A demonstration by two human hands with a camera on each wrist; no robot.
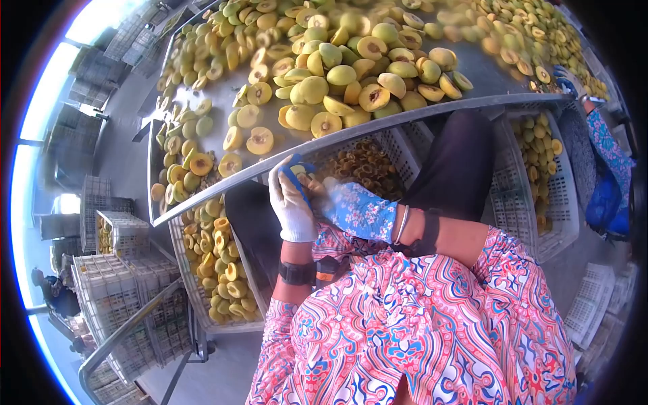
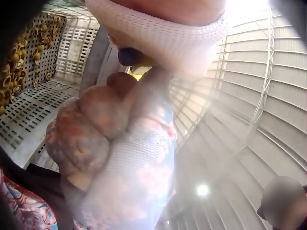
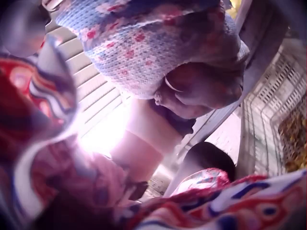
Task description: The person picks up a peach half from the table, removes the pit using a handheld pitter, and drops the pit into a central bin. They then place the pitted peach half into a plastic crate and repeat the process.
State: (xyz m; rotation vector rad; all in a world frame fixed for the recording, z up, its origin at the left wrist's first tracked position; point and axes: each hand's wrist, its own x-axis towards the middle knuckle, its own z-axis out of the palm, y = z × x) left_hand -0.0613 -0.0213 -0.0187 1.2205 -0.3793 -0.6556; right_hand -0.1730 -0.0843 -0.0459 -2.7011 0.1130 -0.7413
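Note:
In the head view my left hand [image 1: 291, 202], in a white glove with a blue palm, holds a yellow-green peach piece [image 1: 301, 170] just below the table edge. My right hand [image 1: 337, 199] wears a blue floral glove and meets it there. The left wrist view shows the right hand's fingers [image 2: 103, 112] curled into a fist, thumb side up against a bit of yellow fruit [image 2: 140, 70]. A tan patch [image 2: 79, 181] shows low in that fist; I cannot tell what it grips. Above the hands, peach halves [image 1: 374, 98] are heaped on the metal table [image 1: 351, 128].
Below the table edge a crate [image 1: 405, 158] contains brown scraps. Crates of yellow halves stand to the left [image 1: 253, 317] and right [image 1: 563, 223] of my legs. Stacked crates [image 1: 128, 297] and a metal rail [image 1: 128, 324] are at left. Another person's gloved hand [image 1: 570, 81] works at far right.

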